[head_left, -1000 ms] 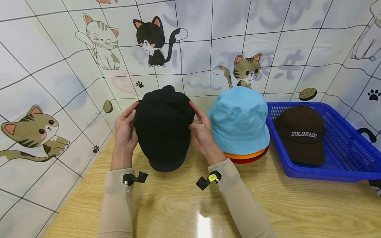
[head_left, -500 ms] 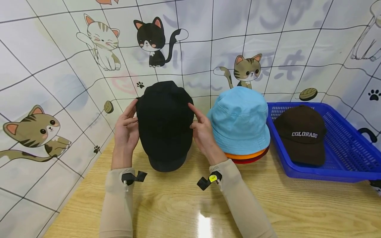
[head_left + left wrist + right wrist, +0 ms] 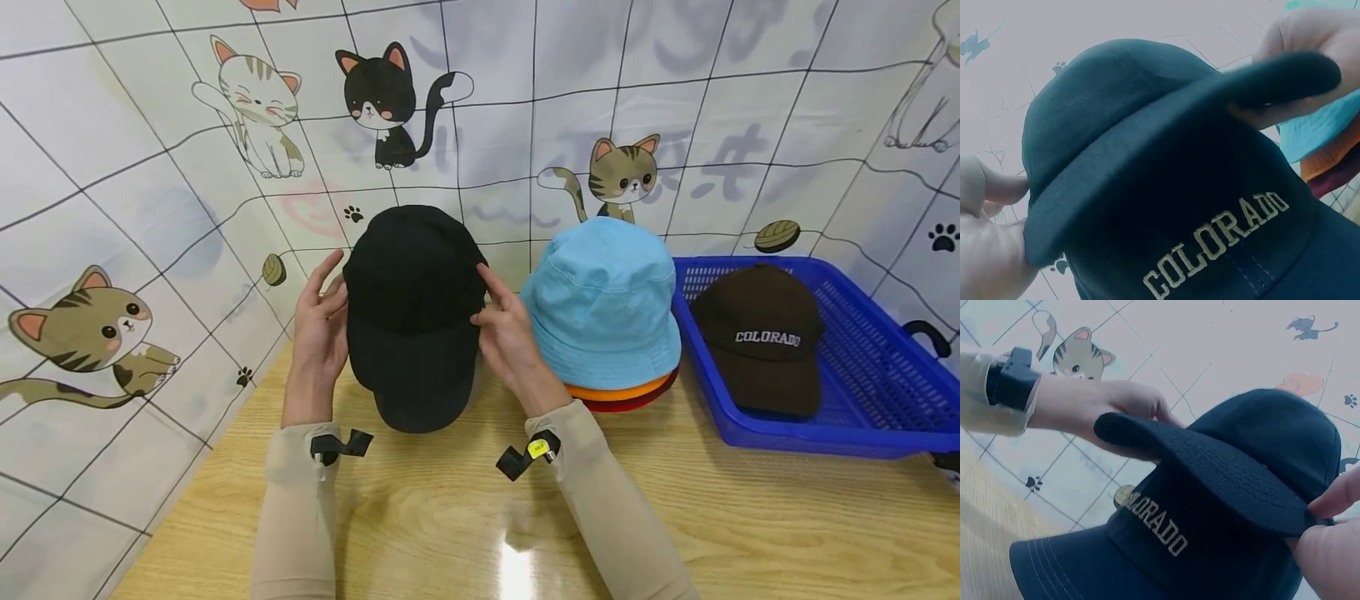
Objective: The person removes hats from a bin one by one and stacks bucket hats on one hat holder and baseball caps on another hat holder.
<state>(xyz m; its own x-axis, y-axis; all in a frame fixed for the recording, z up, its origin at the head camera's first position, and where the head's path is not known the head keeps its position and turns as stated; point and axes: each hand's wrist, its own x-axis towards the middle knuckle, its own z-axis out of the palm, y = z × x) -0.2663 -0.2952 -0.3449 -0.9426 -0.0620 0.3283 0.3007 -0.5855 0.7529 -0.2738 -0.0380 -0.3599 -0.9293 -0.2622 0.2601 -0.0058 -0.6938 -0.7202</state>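
Observation:
A black baseball cap [image 3: 416, 267] sits over another dark cap [image 3: 1160, 528], whose front bears the word COLORADO and whose visor juts out below. On the left side, my left hand [image 3: 318, 333] holds the upper cap at the end of its brim, index finger raised a little off the crown. My right hand [image 3: 510, 333] pinches the opposite brim end between thumb and fingers, seen close in the right wrist view. The upper brim [image 3: 1129, 156] slants across the lower cap's front. In the head view the lettering is hidden under that brim.
Right of the caps stands a light-blue bucket hat [image 3: 607, 308], stacked over orange and dark-red ones. Beyond it, a blue plastic basket [image 3: 847, 442] holds a brown COLORADO cap [image 3: 761, 342]. A cat-printed sheet [image 3: 495, 125] backs the wooden table [image 3: 450, 517].
The upper cap's crown has gone from bunched at the top to smooth and round, and its brim now shows more toward the front. My left index finger has lifted slightly away.

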